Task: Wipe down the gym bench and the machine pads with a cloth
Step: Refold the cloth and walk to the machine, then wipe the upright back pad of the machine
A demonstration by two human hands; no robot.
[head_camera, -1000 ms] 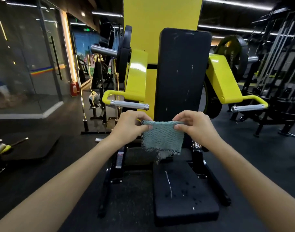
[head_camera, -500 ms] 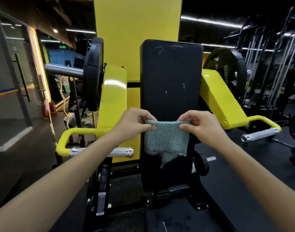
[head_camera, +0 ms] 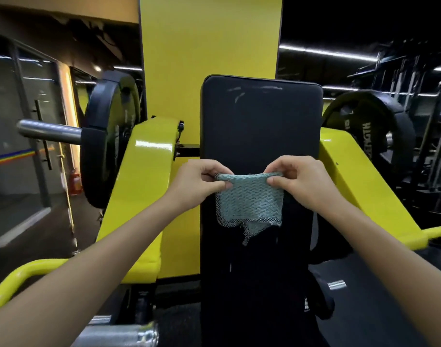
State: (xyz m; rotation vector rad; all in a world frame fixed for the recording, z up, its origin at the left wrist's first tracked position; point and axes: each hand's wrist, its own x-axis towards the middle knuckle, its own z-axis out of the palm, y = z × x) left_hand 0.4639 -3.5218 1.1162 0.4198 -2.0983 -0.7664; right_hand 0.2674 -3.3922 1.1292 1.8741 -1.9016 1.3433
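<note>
Two hands, left hand and right hand, pinch the cloth's top corners before the upright back pad; wiping apparently not begun; next, press cloth flat against it.

Hands: two, the left hand and the right hand.
Cloths: one teal cloth.
Pads: one black back pad.
Weight plates: two, the left plate and the right plate, one at each side of the machine.
Yellow arms: two, the left arm and the right arm.
Pillars: one yellow pillar.
</note>
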